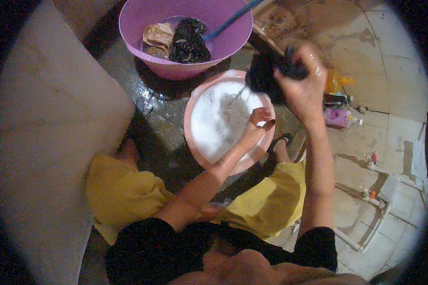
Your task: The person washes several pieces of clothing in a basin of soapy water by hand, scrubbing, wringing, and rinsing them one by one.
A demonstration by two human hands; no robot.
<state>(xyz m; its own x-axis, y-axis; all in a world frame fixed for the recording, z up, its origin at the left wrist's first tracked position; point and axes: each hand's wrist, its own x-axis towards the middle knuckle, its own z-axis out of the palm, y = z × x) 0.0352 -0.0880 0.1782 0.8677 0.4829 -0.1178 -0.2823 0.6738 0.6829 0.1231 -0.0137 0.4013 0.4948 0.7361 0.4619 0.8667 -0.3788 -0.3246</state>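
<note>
My right hand (310, 83), raised at the right, is closed round a dark wet cloth (262, 75). The bunched cloth hangs beside and partly over the far right rim of a pink basin (189, 124). White suds (208, 121) cover most of the water in that basin, with a greyish patch in the middle. Over the basin's right side is my left hand (257, 124), wet and holding nothing, its fingers loosely bent and apart. Whether its fingertips touch the suds, I cannot tell.
Beyond the basin stands a purple tub (159, 70) holding a beige cloth (158, 35), a dark patterned cloth (190, 42) and a blue hose (234, 20). Several bottles, one of them purple (336, 118), line the tiled wall at right, near pipes with taps (372, 159). A pale surface (57, 118) rises at left.
</note>
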